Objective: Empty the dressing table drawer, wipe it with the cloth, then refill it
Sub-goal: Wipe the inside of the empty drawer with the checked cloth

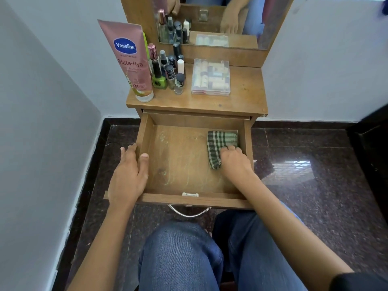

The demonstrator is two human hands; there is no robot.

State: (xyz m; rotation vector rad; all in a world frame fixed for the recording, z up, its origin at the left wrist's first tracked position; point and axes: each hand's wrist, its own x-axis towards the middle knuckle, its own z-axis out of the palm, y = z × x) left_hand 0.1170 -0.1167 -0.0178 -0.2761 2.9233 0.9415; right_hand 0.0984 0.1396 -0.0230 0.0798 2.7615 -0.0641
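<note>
The drawer [195, 200] hangs well out over my knees. My left fingers [128, 153] clamp its 9 o'clock wall, thumb inside and the rest outside. If I lean on that wall while scrubbing, I judge the drawer could tip or slip off its runners. My right fingers [231, 149] are curled on the cloth [218, 139], pressing it to the drawer floor at 3 o'clock, close to the right wall. A fast stroke there could bang my knuckles on the wood, and the folded cloth could bunch up and miss the corners. Farther off, the surface [243, 99] carries a tall tube [130, 59] at 10 o'clock, small bottles [168, 70] beside it and a clear box [211, 77] at 12. A jolt to the drawer could topple the tube or the bottles into it.

The drawer is bare brown wood, emptied but for the cloth. Pale streaks and scuffs cross its floor, thickest toward 8 o'clock, so the wiping looks unfinished.
</note>
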